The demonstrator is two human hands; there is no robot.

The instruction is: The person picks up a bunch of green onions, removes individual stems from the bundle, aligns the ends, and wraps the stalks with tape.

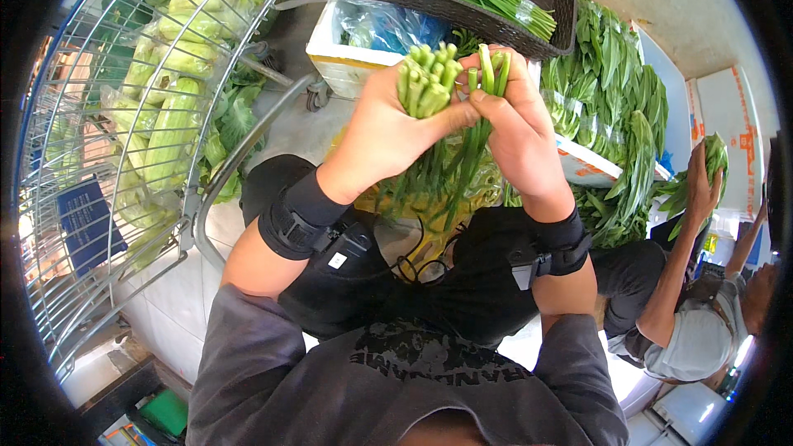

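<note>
The left hand [388, 132] is gripping a thick bundle of green stalks [428, 83], cut ends facing up, above the lap and between the knees. Its thumb is reaching across the front toward the other hand, while its remaining fingers are mostly hiding behind the bundle, so how tightly they are closing cannot be told. The right hand [522, 128] is pinching a few loose stalks [489, 74] between thumb and forefinger, just beside the bundle, and these ends are standing a little apart from the rest. Leaves are hanging below both hands, over a yellow plastic bag [438, 244]. For gathering like this, a firm yet gentle left grip is probably serving best, since fresh stems are likely bruising or snapping under a hard squeeze. The cut ends are sitting at uneven heights, so levelling the loose ones with the bundle before closing the thumb over them seems wise. Turning the few stalks the same way as the others is likely helping the leaves fall together without tangling. The white foam box [351, 78] and the dark woven tray [566, 4] are lying close beyond the hands, so working toward the lap is leaving more room.
</note>
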